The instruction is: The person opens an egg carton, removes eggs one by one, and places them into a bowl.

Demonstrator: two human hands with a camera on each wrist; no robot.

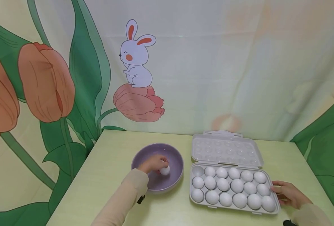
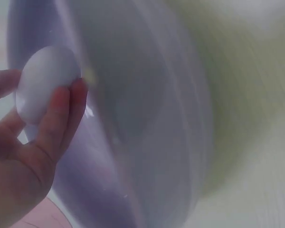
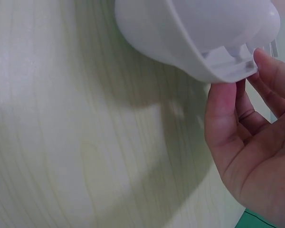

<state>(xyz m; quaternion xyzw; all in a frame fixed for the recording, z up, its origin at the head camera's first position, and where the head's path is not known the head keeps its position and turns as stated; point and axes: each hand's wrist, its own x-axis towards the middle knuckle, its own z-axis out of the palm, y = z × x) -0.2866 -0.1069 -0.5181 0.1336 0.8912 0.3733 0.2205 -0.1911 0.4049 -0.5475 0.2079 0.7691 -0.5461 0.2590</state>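
Observation:
A white egg (image 1: pixel 164 170) is gripped by my left hand (image 1: pixel 155 164), inside the purple bowl (image 1: pixel 178 163) in the head view. The left wrist view has the egg (image 2: pixel 46 80) between thumb and fingertips, at the bowl's rim. To the right of the bowl lies a white plastic egg box (image 1: pixel 234 207), lid raised, with rows of white eggs in its cups. Its back left cup (image 1: pixel 197 171) holds no egg. At the box's right end, my right hand (image 1: pixel 291 194) pinches the rim between thumb and fingers, as the right wrist view shows at the box corner (image 3: pixel 218 66).
The open lid (image 1: pixel 226 150) lies back toward the rear edge of the pale wood-grain table (image 1: pixel 110 169). Behind hangs a cloth (image 1: pixel 198 78) printed with tulips and a rabbit.

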